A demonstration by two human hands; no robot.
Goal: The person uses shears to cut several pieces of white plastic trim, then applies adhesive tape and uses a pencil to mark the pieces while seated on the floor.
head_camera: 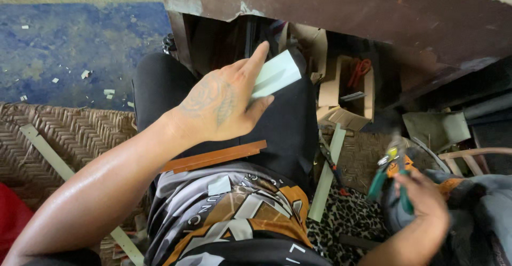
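My left hand (221, 103) is raised over my lap and grips a pale, flat rectangular piece (277, 74) between thumb and fingers. Down at the lower right, my right hand (426, 204) is closed on green-handled pliers (392, 172), which look blurred. A brown wooden strip (216, 156) lies across my lap, just below the left wrist. A small pale scrap (219, 185) rests on my printed shirt.
A dark brown worn table edge (341, 10) overhangs my knees. Under it sits a cardboard box (346, 93) holding red-handled tools. Pale strips (326, 172) lie on the woven mat (69, 133). Blue floor (69, 53) with pale scraps lies at the upper left.
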